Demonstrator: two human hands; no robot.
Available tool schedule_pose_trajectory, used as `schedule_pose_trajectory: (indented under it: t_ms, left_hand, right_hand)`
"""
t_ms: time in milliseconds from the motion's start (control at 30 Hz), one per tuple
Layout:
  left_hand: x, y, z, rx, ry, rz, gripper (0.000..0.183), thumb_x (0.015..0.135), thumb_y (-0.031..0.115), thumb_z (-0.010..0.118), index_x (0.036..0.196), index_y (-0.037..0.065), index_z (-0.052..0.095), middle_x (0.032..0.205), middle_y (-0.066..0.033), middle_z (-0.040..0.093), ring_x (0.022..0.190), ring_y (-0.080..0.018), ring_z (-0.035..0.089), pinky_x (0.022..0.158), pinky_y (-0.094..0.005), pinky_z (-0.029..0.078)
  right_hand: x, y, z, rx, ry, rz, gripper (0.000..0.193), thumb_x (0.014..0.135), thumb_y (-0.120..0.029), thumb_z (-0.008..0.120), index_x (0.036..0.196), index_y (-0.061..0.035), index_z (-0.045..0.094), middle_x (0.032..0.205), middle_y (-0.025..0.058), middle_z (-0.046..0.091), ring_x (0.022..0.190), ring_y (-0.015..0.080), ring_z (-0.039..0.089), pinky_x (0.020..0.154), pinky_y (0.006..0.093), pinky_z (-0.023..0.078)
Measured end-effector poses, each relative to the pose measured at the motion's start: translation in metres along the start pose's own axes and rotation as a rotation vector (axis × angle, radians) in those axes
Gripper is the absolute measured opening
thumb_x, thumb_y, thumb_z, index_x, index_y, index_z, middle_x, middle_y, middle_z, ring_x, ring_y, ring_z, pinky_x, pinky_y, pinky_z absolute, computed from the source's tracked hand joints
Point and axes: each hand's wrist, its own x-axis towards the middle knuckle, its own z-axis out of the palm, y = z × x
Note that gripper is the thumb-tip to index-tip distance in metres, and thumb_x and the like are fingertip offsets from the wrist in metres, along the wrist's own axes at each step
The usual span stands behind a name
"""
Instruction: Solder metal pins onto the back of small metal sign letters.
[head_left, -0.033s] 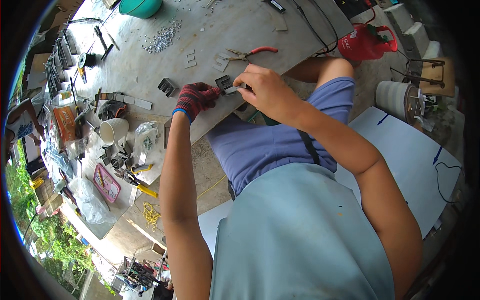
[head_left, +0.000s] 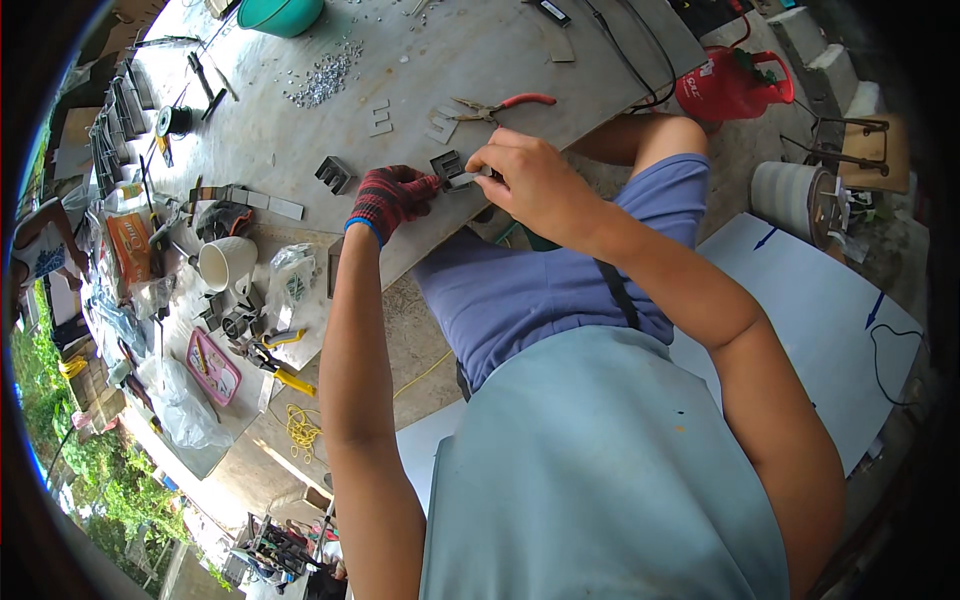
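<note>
My left hand [head_left: 393, 197], in a red and black checked glove with a blue cuff, is closed at the table's near edge. Its fingertips press against a small dark slotted metal piece [head_left: 446, 162], which looks like a stack of E-shaped plates. My bare right hand [head_left: 535, 185] pinches a small flat pale grey strip [head_left: 464, 180] between thumb and fingers, its end against that piece. A similar dark slotted metal piece [head_left: 333, 175] stands to the left of my glove. Beyond my hands lie two flat E-shaped metal plates, one at the left [head_left: 381, 118] and one at the right [head_left: 440, 125].
Red-handled pliers [head_left: 505, 105] lie just beyond my right hand. Farther off are a pile of small metal bits [head_left: 328, 78] and a green bowl [head_left: 280, 14]. A white cup [head_left: 227, 262] and yellow-handled cutters [head_left: 290, 380] lie left. A red gas cylinder [head_left: 730, 85] stands right.
</note>
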Motion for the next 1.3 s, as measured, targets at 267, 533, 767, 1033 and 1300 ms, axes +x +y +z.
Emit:
schedule_pose_trajectory:
  t_ms: [267,533,767,1033,1300]
  left_hand:
    - [-0.001,0.002,-0.001,0.009,0.001,-0.004,0.031,0.088,0.028,0.086,0.1,0.002,0.076,0.081,-0.0058,0.075,0.06,-0.0129,0.066,0.055,-0.0279,0.051]
    - [-0.001,0.003,0.0,0.04,-0.004,0.002,0.025,0.092,0.026,0.082,0.102,0.004,0.076,0.08,-0.0054,0.075,0.06,-0.0129,0.066,0.054,-0.0279,0.05]
    - [-0.001,0.001,-0.001,0.009,-0.009,-0.002,0.035,0.087,0.031,0.087,0.1,0.0,0.075,0.082,-0.0055,0.075,0.058,-0.0123,0.064,0.053,-0.0277,0.048]
    - [0.002,0.0,-0.002,0.006,-0.034,0.007,0.032,0.089,0.028,0.085,0.101,0.0,0.075,0.081,-0.0055,0.075,0.058,-0.0125,0.064,0.053,-0.0274,0.048]
    - [0.001,0.003,-0.003,-0.018,-0.016,-0.034,0.031,0.091,0.026,0.083,0.102,-0.001,0.075,0.085,-0.0072,0.076,0.061,-0.0145,0.067,0.055,-0.0283,0.051]
  right_hand:
    - [0.004,0.002,0.004,0.028,0.001,-0.009,0.015,0.088,-0.007,0.073,0.101,0.0002,0.073,0.092,0.0138,0.068,0.078,0.0306,0.069,0.074,0.0401,0.055]
    - [0.001,-0.002,0.003,0.048,-0.038,0.045,0.014,0.09,-0.009,0.073,0.101,-0.0003,0.072,0.095,0.0152,0.069,0.088,0.0354,0.069,0.083,0.0442,0.055]
    - [0.003,0.001,0.009,-0.026,0.04,-0.067,0.015,0.089,-0.007,0.073,0.101,0.0,0.071,0.09,0.0135,0.067,0.084,0.0318,0.068,0.078,0.042,0.055]
    - [0.017,0.004,0.008,-0.049,-0.008,-0.111,0.014,0.09,-0.008,0.072,0.101,-0.0001,0.07,0.096,0.0143,0.067,0.09,0.0346,0.067,0.082,0.0439,0.055]
    - [0.028,0.0,0.005,-0.124,-0.117,-0.088,0.013,0.092,-0.01,0.07,0.102,-0.0009,0.07,0.101,0.0145,0.068,0.098,0.0345,0.067,0.089,0.0443,0.054]
